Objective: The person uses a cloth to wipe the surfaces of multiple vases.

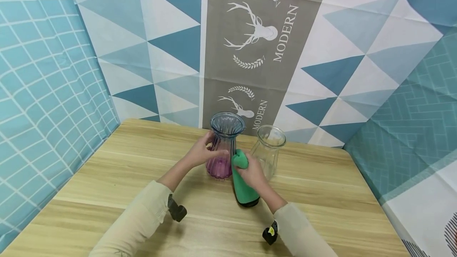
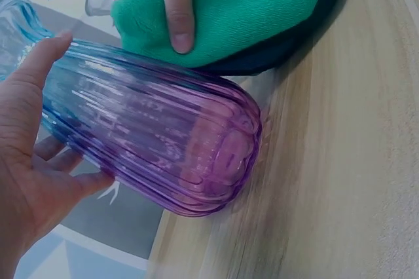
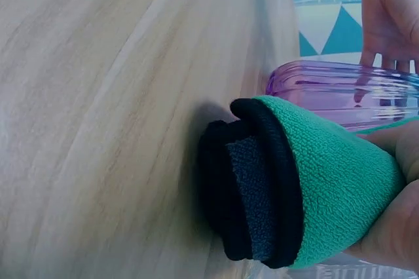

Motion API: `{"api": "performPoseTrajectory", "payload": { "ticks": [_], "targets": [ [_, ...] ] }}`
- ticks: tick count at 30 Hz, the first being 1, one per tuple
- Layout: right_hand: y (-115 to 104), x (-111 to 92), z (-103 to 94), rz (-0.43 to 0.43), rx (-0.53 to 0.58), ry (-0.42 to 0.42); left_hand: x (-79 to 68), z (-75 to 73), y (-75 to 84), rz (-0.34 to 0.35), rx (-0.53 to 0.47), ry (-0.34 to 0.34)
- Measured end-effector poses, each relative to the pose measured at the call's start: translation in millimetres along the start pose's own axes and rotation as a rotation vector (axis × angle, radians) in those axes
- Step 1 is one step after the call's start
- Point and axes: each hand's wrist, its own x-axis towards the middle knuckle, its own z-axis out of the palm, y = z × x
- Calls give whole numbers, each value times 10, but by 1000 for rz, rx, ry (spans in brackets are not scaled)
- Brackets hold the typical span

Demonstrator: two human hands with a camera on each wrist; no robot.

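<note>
A ribbed glass vase (image 1: 223,152), blue at its flared rim and fading to pink-purple at the base, stands on the wooden table. My left hand (image 1: 204,152) grips it, thumb on the near side and fingers round the back, as the left wrist view shows of the vase (image 2: 157,128). In my right hand (image 1: 252,173) is a folded green cloth (image 1: 244,187) with a dark edge, held close beside the vase's right side. The right wrist view shows the cloth (image 3: 334,181) bunched in the fingers, its dark folded end toward the tabletop.
A clear glass vase (image 1: 272,138) stands right behind my right hand, partly hidden by it. The wooden table (image 1: 143,169) reaches back to a patterned wall sheet (image 1: 171,50). Dark wrist cameras hang under both sleeves.
</note>
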Motion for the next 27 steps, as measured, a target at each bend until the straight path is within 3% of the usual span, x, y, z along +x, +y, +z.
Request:
{"api": "performPoseTrajectory", "payload": {
  "ticks": [8, 18, 23, 27],
  "targets": [
    [8, -11, -17, 52, 13, -25, -13, 47, 65, -12, 64, 47],
    [-185, 28, -165, 50, 59, 31, -27, 33, 85, -26, 61, 43],
    [-300, 87, -261, 6, 145, 76, -11, 31, 74, -14, 71, 36],
    [-356, 124, -314, -30, 149, 98, -13, 31, 85, -10, 83, 35]
  ]
}}
